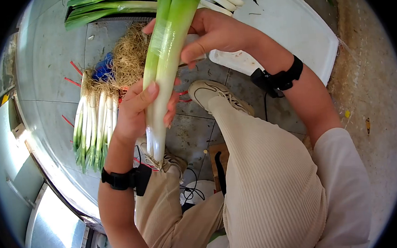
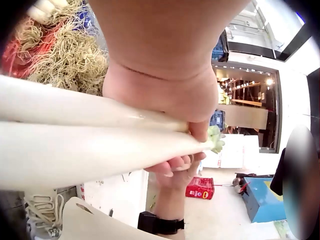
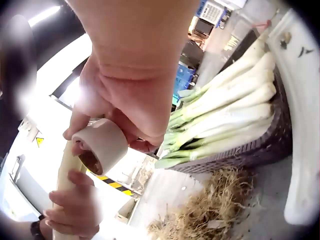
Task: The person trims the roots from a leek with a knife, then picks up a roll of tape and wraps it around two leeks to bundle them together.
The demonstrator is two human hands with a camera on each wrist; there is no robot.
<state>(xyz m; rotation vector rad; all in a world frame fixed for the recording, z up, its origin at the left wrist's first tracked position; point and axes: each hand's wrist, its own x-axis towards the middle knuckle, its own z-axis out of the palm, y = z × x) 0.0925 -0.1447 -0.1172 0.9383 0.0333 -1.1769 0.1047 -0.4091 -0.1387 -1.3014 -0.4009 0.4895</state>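
Observation:
My left hand [image 1: 137, 104] grips two thick leeks [image 1: 161, 99] side by side round their white shafts. Their white ends point down toward my shoes and their green tops rise past the upper edge of the head view. A shiny band of clear tape [image 1: 162, 40] lies across the pale green part. Higher up, my right hand [image 1: 216, 33] is bent around behind the leeks. In the right wrist view it holds a roll of tape [image 3: 111, 142] against the shafts, with a fingertip inside the core. The leeks mostly hide that roll in the head view.
A dark crate [image 3: 280, 135] full of leeks stands ahead, beside a white board [image 1: 292, 25]. Dry trimmed roots [image 1: 134, 55] are heaped on the tiled floor. Thinner leeks [image 1: 95, 125] lie at the left, with red ties around them. My shoes [image 1: 215, 96] are below.

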